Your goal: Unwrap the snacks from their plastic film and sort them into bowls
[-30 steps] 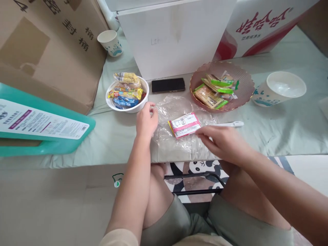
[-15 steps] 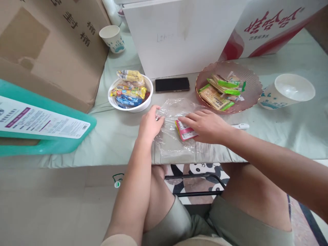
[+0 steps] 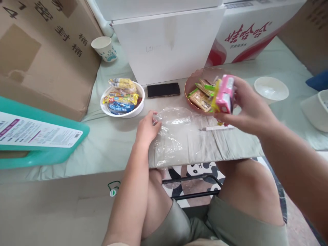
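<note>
My left hand (image 3: 147,128) pinches the left edge of a clear plastic bag (image 3: 172,135), which lies flat and crinkled near the table's front edge. Raised over the front of the pink bowl (image 3: 191,97), my right hand (image 3: 249,111) grips pink and yellow snack packets (image 3: 224,94). How many packets it holds I cannot tell. They hide part of the bowl and of the green-edged biscuit packs (image 3: 201,99) inside it. Below the packets lies a slim white knife (image 3: 217,127), partly covered by my thumb.
A white bowl (image 3: 137,112) of wrapped snacks and a black phone (image 3: 163,90) stand behind the bag. Paper cups (image 3: 104,49) sit at the back left and right. Cartons (image 3: 169,48) line the back; a teal jug (image 3: 64,150) is at left.
My right hand has lifted the pink packets off the plastic bag, up and to the right. The knife is more exposed. My left hand stays at the bag's edge, and the view has shifted right.
</note>
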A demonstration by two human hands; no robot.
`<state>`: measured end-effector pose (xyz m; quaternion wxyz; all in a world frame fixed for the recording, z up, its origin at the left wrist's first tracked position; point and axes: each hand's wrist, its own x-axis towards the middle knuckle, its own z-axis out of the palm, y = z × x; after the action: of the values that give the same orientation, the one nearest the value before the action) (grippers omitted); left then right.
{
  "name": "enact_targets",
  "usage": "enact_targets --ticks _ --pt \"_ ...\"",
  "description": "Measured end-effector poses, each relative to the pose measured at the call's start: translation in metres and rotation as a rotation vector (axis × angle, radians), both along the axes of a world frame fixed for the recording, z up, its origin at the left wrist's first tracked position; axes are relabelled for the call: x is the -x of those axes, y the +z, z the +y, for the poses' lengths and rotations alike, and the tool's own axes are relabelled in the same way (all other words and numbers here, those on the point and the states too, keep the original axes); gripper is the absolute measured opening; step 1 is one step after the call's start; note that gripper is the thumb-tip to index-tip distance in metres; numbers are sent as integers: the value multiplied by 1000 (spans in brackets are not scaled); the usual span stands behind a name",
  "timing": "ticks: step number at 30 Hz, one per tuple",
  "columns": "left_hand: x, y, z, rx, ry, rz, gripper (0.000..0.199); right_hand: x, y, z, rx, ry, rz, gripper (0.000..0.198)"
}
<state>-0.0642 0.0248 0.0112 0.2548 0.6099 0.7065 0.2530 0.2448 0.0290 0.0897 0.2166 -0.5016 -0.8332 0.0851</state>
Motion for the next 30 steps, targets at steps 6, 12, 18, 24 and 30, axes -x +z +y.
enact_targets --ticks 6,12,18,24,30 --pt "-4 0 2 6 -28 28 36 -6 7 71 187 48 -131 76" --pt "0 2 5 59 12 60 36 -6 20 98 450 -17 -137 62" --pt "5 -2 7 39 28 73 35 10 2 81 189 -166 -375 85" --pt "5 -3 5 40 15 46 37 14 -3 77 6 -177 -453 89" --pt "9 -2 2 28 9 16 40 14 9 16 -26 -129 -87 36"
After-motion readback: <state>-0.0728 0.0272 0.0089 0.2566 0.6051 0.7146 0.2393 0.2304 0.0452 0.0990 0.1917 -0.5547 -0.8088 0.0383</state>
